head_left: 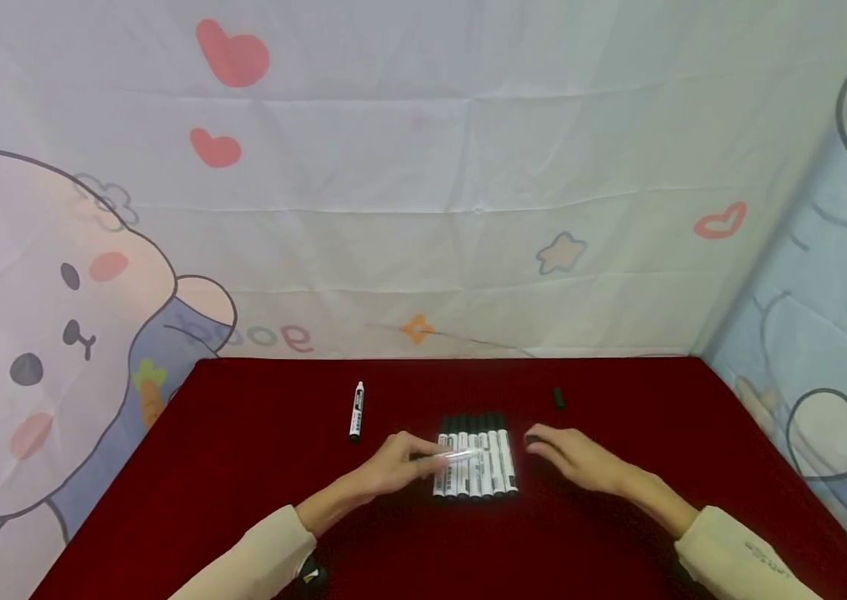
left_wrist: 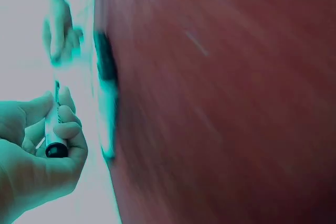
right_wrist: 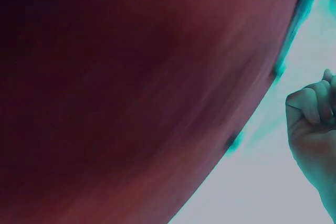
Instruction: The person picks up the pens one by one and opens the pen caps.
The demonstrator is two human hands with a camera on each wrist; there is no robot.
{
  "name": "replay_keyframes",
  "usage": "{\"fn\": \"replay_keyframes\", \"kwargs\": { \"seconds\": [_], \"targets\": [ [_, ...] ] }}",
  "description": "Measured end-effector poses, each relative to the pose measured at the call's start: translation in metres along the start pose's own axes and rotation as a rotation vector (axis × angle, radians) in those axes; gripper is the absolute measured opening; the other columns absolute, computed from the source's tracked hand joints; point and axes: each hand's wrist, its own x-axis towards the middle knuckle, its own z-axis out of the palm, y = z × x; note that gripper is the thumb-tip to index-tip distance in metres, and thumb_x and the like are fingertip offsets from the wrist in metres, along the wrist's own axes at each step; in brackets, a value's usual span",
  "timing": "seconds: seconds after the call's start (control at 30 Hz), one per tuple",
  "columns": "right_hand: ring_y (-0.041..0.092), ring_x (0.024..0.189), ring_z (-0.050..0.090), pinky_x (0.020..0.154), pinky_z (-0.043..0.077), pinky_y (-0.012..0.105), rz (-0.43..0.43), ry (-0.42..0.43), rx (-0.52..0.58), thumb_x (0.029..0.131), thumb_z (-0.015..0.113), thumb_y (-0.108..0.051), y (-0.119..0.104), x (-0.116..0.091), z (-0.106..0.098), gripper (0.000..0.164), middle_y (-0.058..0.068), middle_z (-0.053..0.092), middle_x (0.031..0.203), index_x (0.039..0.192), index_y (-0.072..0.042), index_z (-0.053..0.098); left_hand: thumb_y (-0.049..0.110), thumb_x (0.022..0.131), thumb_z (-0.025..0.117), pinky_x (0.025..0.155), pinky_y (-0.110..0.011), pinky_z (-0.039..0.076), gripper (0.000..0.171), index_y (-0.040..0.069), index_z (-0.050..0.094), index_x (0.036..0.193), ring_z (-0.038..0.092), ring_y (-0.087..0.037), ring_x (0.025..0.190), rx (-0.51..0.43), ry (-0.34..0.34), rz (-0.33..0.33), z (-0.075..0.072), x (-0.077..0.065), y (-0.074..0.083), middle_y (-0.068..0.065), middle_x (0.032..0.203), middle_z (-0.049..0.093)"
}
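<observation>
My left hand [head_left: 403, 463] grips a white marker [left_wrist: 54, 127], its black end toward the wrist camera. In the head view that marker is blurred and lies across the space above a row of several white markers [head_left: 474, 467] with black caps. To the right of the row is my right hand [head_left: 581, 457], its fingers curled in the right wrist view. A small dark piece, which looks like a marker cap [head_left: 531, 439], shows at its fingertips, partly hidden by them.
An uncapped white marker [head_left: 357, 411] lies apart at the left on the dark red tabletop [head_left: 258, 467]. A loose black cap [head_left: 558, 397] is at the back right. A dark object [head_left: 311, 575] is partly hidden by the left sleeve. A printed cloth [head_left: 468, 167] hangs behind.
</observation>
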Motion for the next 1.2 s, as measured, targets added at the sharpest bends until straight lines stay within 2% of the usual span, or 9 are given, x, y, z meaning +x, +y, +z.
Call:
{"fn": "replay_keyframes", "kwargs": {
  "seconds": [0.07,0.17,0.3,0.43,0.57,0.7,0.9,1.0,1.2],
  "targets": [
    [0.006,0.082,0.059,0.073,0.052,0.023,0.06,0.075,0.005,0.109,0.046,-0.008,0.01,-0.017,-0.013,0.015,0.004,0.064,0.091,0.11,-0.005,0.061,0.018,0.103,0.062,0.081,-0.026,0.056,0.032,0.002,0.07,0.128,0.07,-0.023,0.094,-0.022,0.052,-0.065,-0.011,-0.012,-0.008,-0.019,0.104,0.077],
    [0.004,0.078,0.05,0.068,0.046,0.023,0.151,0.087,0.05,0.109,0.045,-0.008,0.017,-0.035,-0.028,0.015,0.002,0.058,0.087,0.106,-0.004,0.059,0.02,0.102,0.063,0.086,-0.026,0.055,0.032,0.004,0.07,0.13,0.068,-0.021,0.103,-0.04,0.087,-0.1,-0.023,-0.022,-0.016,-0.017,0.116,0.075],
    [0.007,0.096,0.06,0.082,0.053,0.024,0.199,0.028,0.045,0.112,0.042,-0.021,0.014,-0.034,-0.032,0.024,0.002,0.067,0.107,0.117,-0.006,0.06,0.025,0.103,0.063,0.094,-0.026,0.052,0.034,0.01,0.069,0.132,0.063,-0.019,0.117,-0.054,0.089,-0.064,-0.028,-0.017,-0.014,-0.013,0.134,0.068],
    [0.017,0.112,0.064,0.092,0.054,0.027,0.231,-0.028,0.021,0.112,0.04,-0.027,0.006,-0.026,-0.026,0.031,0.005,0.069,0.121,0.126,-0.007,0.06,0.022,0.103,0.062,0.093,-0.029,0.052,0.031,0.012,0.069,0.131,0.063,-0.021,0.114,-0.041,0.11,-0.058,-0.026,-0.011,-0.01,-0.012,0.13,0.07],
    [0.018,0.112,0.064,0.092,0.054,0.028,0.218,-0.059,0.017,0.112,0.042,-0.026,0.004,-0.023,-0.021,0.032,0.007,0.069,0.124,0.129,-0.006,0.06,0.016,0.101,0.064,0.078,-0.024,0.053,0.027,0.007,0.071,0.126,0.064,-0.019,0.094,-0.041,0.148,-0.072,-0.025,-0.009,-0.01,-0.018,0.111,0.074],
    [0.007,0.105,0.061,0.089,0.055,0.026,0.16,-0.061,0.007,0.11,0.047,-0.024,0.007,-0.022,-0.016,0.029,0.003,0.07,0.119,0.128,-0.006,0.063,0.013,0.098,0.068,0.066,-0.018,0.048,0.026,0.003,0.071,0.122,0.062,-0.012,0.08,-0.056,0.162,-0.075,-0.026,-0.01,-0.013,-0.024,0.103,0.075],
    [-0.001,0.09,0.05,0.078,0.05,0.022,0.079,-0.059,0.019,0.108,0.052,-0.021,0.009,-0.021,-0.012,0.026,-0.004,0.064,0.106,0.125,-0.007,0.066,0.013,0.097,0.069,0.069,-0.022,0.054,0.029,0.0,0.068,0.124,0.07,-0.017,0.086,-0.086,0.168,-0.089,-0.03,-0.015,-0.014,-0.024,0.105,0.074],
    [-0.002,0.089,0.049,0.077,0.049,0.021,0.08,-0.067,0.028,0.107,0.054,-0.023,0.01,-0.022,-0.011,0.026,-0.006,0.062,0.106,0.125,-0.008,0.067,0.015,0.098,0.069,0.073,-0.025,0.054,0.032,0.0,0.067,0.126,0.071,-0.019,0.09,-0.082,0.177,-0.105,-0.031,-0.017,-0.014,-0.022,0.107,0.074],
    [-0.001,0.088,0.048,0.076,0.048,0.021,0.099,-0.085,0.053,0.107,0.055,-0.025,0.011,-0.023,-0.008,0.028,-0.005,0.06,0.107,0.127,-0.009,0.066,0.019,0.097,0.07,0.07,-0.027,0.056,0.033,0.002,0.067,0.125,0.065,-0.013,0.085,-0.082,0.203,-0.146,-0.033,-0.021,-0.014,-0.016,0.107,0.072]
  ]
}}
